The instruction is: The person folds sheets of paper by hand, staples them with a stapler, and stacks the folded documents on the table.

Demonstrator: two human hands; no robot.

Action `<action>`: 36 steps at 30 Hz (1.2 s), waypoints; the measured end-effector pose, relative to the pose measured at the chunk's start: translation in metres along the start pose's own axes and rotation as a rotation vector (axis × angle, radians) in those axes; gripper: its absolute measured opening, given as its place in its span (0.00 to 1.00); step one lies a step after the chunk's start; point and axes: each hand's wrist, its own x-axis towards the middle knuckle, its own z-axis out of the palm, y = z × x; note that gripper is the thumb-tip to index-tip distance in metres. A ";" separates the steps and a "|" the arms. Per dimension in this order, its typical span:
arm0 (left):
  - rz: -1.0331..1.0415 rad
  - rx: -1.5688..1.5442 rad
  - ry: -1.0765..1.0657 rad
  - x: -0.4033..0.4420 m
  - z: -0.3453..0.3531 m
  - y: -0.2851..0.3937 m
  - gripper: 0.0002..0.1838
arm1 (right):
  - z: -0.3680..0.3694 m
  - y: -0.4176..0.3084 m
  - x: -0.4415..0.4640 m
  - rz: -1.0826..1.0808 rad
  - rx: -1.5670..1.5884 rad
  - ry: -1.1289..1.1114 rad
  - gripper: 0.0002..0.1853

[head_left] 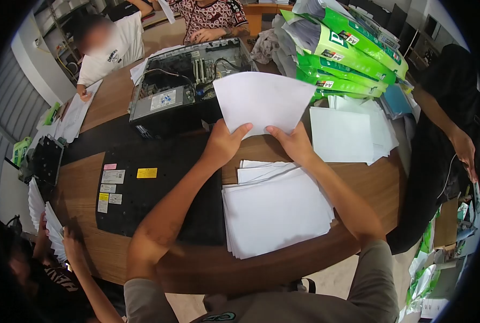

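A sheet of white paper [264, 102], perhaps more than one layer, is held up over the table between both my hands. My left hand [226, 141] grips its lower left corner, thumb on the near face. At the lower right corner my right hand [291, 141] pinches it the same way; the fingers behind the paper are hidden. The sheet bows slightly and its far edge curves. Below my forearms lies a loose stack of white paper [277, 212], its edges uneven. Another white pile [342, 134] rests to the right of my right hand.
An opened desktop computer case [191, 81] stands beyond my left hand. A flat black panel with labels [159, 188] lies left of the stack. Green A4 paper packs [347, 54] are heaped at the back right. Several other people sit or stand around the wooden table [369, 188].
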 end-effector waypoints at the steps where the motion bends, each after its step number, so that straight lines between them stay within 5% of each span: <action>1: 0.019 0.016 -0.032 0.001 0.000 -0.004 0.23 | -0.001 0.013 0.003 0.015 -0.008 -0.073 0.19; 6: 0.099 0.074 0.032 -0.001 0.002 -0.004 0.23 | -0.004 0.012 0.005 0.026 0.102 -0.120 0.20; 8: 0.158 0.067 0.042 0.000 0.001 -0.007 0.23 | -0.009 0.012 0.007 0.198 0.323 -0.186 0.22; 11: 0.121 -0.097 -0.136 0.003 -0.005 -0.001 0.21 | -0.011 -0.008 0.007 0.299 0.534 -0.152 0.22; 13: -0.048 -0.299 -0.232 0.003 -0.003 0.002 0.18 | -0.015 -0.007 0.014 0.309 0.544 -0.161 0.23; 19: 0.010 -0.332 -0.331 0.008 -0.013 -0.001 0.13 | -0.027 -0.012 0.019 0.338 0.580 -0.177 0.23; 35: 0.124 -0.223 -0.124 0.019 -0.026 -0.023 0.15 | -0.020 -0.011 0.017 0.269 0.438 -0.104 0.23; 36: 0.034 -0.474 -0.129 0.020 -0.028 -0.017 0.17 | -0.020 -0.010 0.017 0.270 0.438 -0.106 0.23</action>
